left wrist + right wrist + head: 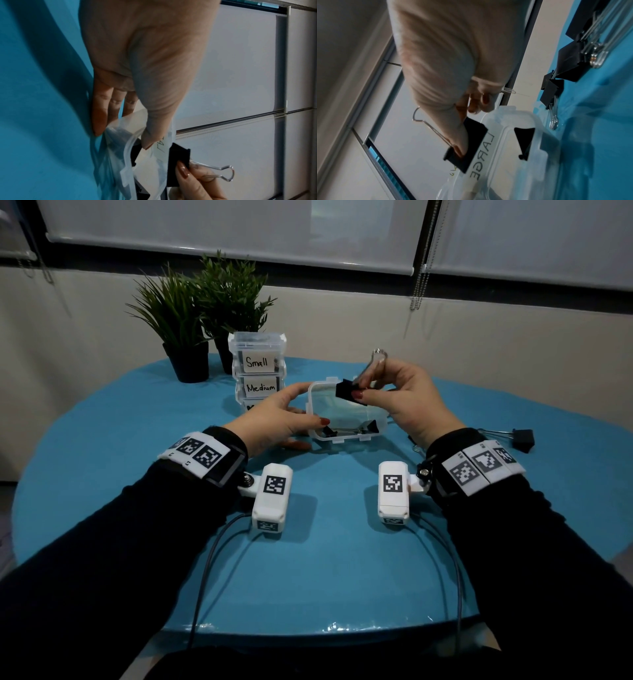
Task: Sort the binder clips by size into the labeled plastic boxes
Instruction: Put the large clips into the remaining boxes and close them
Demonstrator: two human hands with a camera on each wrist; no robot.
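A clear plastic box (317, 436) lies open on the blue table; its label reads LARGE (482, 155). One black binder clip (371, 426) lies inside it. My left hand (313, 404) holds the box's left side, thumb on the near rim (128, 146) and fingers behind. My right hand (359, 392) pinches a large black binder clip (347, 392) by its body, just above the box, with its wire handles pointing up. The same clip (178, 159) shows in the left wrist view. Closed boxes labeled Small and Medium (257, 371) are stacked behind, over a third box with a hidden label.
Loose black binder clips lie on the table to the right of the box (522, 438), and several show in the right wrist view (570, 60). Two potted plants (191, 313) stand at the back left, near the table's far edge.
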